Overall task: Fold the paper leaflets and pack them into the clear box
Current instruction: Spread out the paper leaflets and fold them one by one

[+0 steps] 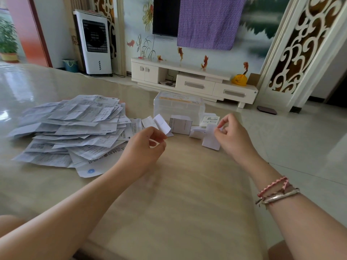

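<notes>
- A glossy beige table (178, 194) carries everything.
- Left of the left hand (144, 145): a loose heap of unfolded leaflets (71, 128).
- Beyond both hands: the clear box (178, 107).
- Between the hands and the box: small folded leaflets (181, 124), scattered.

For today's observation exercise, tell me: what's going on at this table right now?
A person sits at a table sorting paper leaflets. The left hand pinches one folded slip; the right hand pinches another folded leaflet. A big pile of unfolded leaflets lies to the left. Some folded ones sit before the clear box, whose lid is on.
</notes>
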`<action>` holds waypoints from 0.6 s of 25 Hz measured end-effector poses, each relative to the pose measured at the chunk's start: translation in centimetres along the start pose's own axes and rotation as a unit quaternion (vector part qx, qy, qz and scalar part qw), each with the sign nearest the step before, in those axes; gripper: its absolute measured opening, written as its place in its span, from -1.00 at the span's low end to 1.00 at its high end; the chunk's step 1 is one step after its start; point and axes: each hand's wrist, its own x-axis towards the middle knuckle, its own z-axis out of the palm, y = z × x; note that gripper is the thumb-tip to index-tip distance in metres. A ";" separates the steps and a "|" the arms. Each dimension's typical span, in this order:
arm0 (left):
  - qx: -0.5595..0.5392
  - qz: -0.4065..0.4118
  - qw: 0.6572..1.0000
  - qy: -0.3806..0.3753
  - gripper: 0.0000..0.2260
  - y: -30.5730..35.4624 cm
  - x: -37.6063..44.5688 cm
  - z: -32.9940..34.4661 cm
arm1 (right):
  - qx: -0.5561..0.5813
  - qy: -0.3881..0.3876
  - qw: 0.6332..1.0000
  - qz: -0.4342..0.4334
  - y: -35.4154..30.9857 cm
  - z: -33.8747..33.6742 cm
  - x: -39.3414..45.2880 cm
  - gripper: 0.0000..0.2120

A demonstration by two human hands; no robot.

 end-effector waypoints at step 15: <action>0.112 -0.046 0.973 0.196 -0.87 -3.0 1.0 -11.1 | 0.136 -0.205 0.965 -0.093 -10.2 8.7 -1.1 -0.96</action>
